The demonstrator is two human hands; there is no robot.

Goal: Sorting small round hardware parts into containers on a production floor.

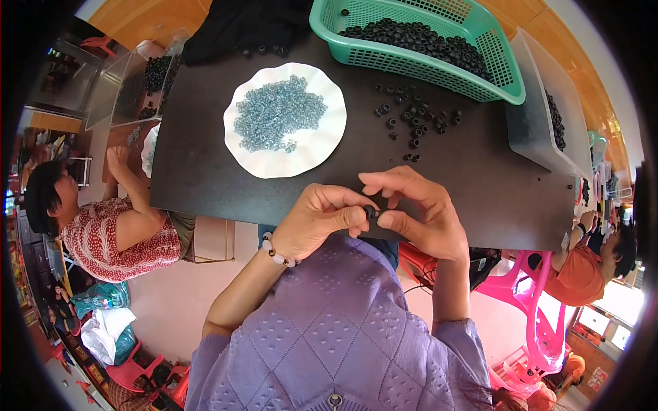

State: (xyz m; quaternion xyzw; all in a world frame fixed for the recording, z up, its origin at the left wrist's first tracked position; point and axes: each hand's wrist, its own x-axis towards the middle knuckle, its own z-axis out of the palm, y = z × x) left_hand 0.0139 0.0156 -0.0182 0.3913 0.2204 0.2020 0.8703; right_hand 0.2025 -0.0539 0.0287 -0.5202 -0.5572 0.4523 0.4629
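Above the near edge of the dark table, a small round black plastic piece [371, 212] is pinched between the thumb and fingers of my left hand [317, 218]. My right hand [428, 216] is just to its right, its thumb tip close beside the piece. Its index finger is raised and apart from the thumb; whether the thumb touches the piece I cannot tell. Beyond my hands lie several loose black pieces [415, 123] of similar size. A white wavy-rimmed plate [319, 154] at the left holds a heap of small clear bluish pieces [277, 113].
A green perforated basket [418, 66] of black pieces stands at the back, beside a translucent bin [538, 130]. Black cloth [240, 31] lies at the far left. One person [123, 229] sits at the left, another [582, 270] at the right near a pink stool [524, 288].
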